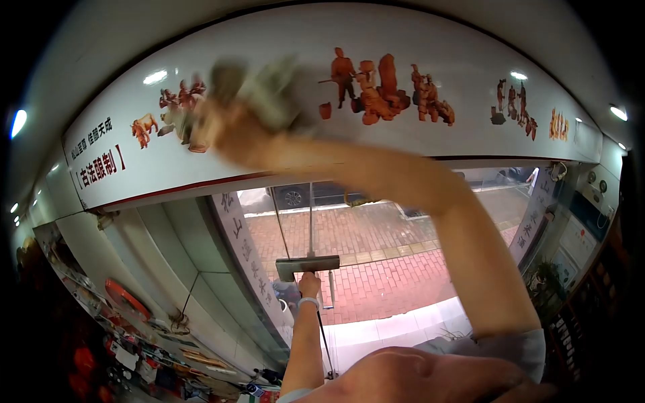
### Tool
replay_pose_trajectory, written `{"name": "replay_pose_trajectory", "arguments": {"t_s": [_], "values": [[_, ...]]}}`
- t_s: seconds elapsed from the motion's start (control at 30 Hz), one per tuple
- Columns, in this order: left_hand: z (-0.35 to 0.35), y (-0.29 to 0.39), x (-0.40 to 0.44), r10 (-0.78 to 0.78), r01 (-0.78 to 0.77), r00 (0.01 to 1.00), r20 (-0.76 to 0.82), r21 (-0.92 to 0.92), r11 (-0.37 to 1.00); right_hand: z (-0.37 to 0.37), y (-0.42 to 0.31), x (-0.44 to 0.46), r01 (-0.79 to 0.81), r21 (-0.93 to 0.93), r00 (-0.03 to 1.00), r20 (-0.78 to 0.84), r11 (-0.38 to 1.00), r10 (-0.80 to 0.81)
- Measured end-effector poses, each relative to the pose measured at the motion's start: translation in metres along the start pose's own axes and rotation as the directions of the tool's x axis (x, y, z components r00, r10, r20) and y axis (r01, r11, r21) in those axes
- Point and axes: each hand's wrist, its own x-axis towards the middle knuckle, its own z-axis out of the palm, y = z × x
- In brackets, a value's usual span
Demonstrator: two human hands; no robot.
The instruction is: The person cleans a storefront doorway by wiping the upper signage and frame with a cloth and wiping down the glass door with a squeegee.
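My right hand (232, 138) reaches across the upper view, blurred by motion, with its fingers closed on a greyish-green cloth (272, 94). The cloth lies over or just in front of a long white sign panel (302, 64) with brown figures and dark and red writing. Lower down, my left hand (309, 285), with a pale band at its wrist, closes around the part just below a wide grey bar (308, 265) that looks like a squeegee head. Behind that bar are the glass doors. A thin dark pole (325, 339) slants down below the hand.
Brick paving (383, 235) and a dark car (322, 195) show through the glass. Shelves with mixed goods (161, 356) stand at the lower left. A plant (547, 279) and wall notices (578, 242) are at the right. Ceiling lights shine at both sides.
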Motion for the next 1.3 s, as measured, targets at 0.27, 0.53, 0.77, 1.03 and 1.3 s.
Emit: {"name": "replay_pose_trajectory", "arguments": {"t_s": [0.27, 0.53, 0.77, 1.03, 1.3], "values": [[0.004, -0.003, 0.006, -0.007, 0.006, 1.0, 0.019, 0.052, 0.999, -0.064, 0.088, -0.024, -0.331, 0.226, 0.929, 0.25, 0.916, 0.273], [-0.002, 0.004, -0.002, -0.041, 0.041, 0.999, -0.007, 0.021, 0.999, -0.263, 0.26, -0.111, -0.439, -0.597, 0.868, -0.09, 0.672, 0.488], [-0.005, 0.006, -0.009, 0.067, -0.064, 0.994, -0.092, 0.028, 0.998, -0.181, 0.184, -0.049, -0.297, -0.718, 0.853, 0.097, 0.629, 0.513], [0.003, 0.001, -0.007, 0.046, -0.043, 0.99, -0.135, 0.022, 0.999, 0.001, 0.042, 0.088, -0.036, -0.281, 0.925, 0.354, 0.959, 0.138], [0.011, -0.004, -0.001, 0.05, -0.041, 0.987, -0.155, 0.06, 0.997, 0.051, -0.083, 0.069, -0.04, 0.537, 0.839, 0.476, 0.843, -0.263]]}}
